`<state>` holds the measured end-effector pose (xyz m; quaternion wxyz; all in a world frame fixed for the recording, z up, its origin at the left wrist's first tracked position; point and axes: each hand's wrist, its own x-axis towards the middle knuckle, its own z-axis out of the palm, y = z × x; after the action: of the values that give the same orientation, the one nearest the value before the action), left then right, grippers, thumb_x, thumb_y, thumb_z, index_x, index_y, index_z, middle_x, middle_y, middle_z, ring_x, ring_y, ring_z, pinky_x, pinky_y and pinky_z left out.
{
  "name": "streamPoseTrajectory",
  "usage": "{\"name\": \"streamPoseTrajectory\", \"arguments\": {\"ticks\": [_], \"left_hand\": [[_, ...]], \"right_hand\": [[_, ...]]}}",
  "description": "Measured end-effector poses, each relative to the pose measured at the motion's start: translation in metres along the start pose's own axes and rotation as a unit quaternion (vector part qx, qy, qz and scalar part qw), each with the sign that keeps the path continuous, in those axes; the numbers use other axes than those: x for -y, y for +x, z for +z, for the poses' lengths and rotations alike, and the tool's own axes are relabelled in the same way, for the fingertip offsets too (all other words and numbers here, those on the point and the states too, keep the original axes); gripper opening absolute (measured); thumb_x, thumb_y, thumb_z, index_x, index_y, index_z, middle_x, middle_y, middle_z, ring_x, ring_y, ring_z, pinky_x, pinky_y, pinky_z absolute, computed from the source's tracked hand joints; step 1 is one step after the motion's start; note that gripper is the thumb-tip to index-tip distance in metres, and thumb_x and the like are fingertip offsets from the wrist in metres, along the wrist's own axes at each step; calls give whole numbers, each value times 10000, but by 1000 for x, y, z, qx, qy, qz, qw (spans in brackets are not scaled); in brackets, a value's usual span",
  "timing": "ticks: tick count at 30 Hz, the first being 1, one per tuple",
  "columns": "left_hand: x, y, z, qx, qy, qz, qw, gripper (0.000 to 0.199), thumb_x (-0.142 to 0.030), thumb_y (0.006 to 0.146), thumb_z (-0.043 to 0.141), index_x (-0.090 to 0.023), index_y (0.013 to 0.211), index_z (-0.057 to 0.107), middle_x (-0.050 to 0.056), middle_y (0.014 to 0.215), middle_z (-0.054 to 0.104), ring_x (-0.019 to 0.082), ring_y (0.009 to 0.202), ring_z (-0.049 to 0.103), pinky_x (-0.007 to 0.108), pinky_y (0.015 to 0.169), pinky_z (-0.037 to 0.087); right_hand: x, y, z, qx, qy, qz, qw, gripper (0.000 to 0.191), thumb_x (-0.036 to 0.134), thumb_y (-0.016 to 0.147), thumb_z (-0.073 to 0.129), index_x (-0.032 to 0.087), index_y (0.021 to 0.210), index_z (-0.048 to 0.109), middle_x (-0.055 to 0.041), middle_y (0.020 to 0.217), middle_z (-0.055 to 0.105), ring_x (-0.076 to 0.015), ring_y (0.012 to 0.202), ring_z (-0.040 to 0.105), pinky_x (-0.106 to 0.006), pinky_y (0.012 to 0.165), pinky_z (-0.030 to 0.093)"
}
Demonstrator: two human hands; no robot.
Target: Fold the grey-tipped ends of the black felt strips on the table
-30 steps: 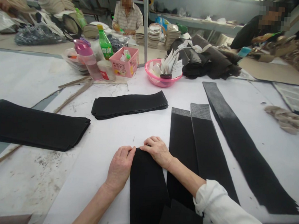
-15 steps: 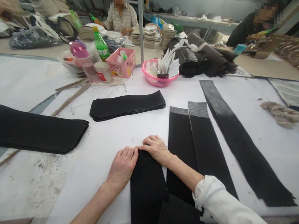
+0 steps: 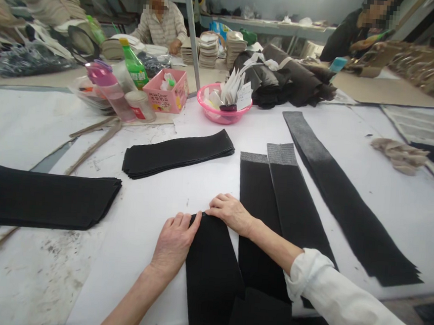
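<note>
A black fabric strip [image 3: 212,261] runs from the table's front edge toward the middle of the table. At its far left corner, my left hand [image 3: 176,239] is closed with thumb and fingertips on the edge. My right hand [image 3: 231,214] pinches the same far edge a little to the right. A narrow fold seems to show between the two thumbs. Just right of it lie a black strip with a grey end [image 3: 252,185] and an overlapping one [image 3: 293,187], both partly under my right forearm. Another black piece [image 3: 263,317] covers the near part of the held strip.
Stacks of black strips lie at the left [image 3: 43,197] and centre [image 3: 178,152]. A long fanned stack [image 3: 340,201] is at the right. Behind stand a pink basin [image 3: 223,116], a pink box [image 3: 166,92] and bottles [image 3: 110,90]. Two people sit across the table.
My right hand has slid slightly right along the strip's far edge, and my hands are a bit further apart. The view has shifted a little to the right.
</note>
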<state>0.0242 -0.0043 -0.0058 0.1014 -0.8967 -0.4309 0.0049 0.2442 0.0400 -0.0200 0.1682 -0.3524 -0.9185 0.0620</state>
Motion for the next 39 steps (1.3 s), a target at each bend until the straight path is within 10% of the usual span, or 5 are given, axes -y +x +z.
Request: {"name": "streamPoseTrajectory", "arguments": {"ticks": [6, 39], "left_hand": [[1, 5, 3, -5, -23, 38, 999, 434, -56, 877, 459, -104, 1308, 479, 143, 1182, 533, 289, 1136, 456, 431, 955, 386], [-16, 30, -11, 48, -30, 58, 997, 478, -54, 876, 461, -132, 1347, 432, 92, 1113, 549, 231, 1022, 500, 380, 874, 414]], "right_hand": [[3, -1, -1, 4, -18, 10, 1000, 200, 246, 995, 461, 226, 1033, 657, -43, 970, 601, -184, 947, 486, -325, 839, 351], [-10, -20, -16, 12, -36, 22, 999, 155, 236, 968, 518, 205, 998, 667, -37, 964, 602, -187, 930, 480, -321, 841, 356]]}}
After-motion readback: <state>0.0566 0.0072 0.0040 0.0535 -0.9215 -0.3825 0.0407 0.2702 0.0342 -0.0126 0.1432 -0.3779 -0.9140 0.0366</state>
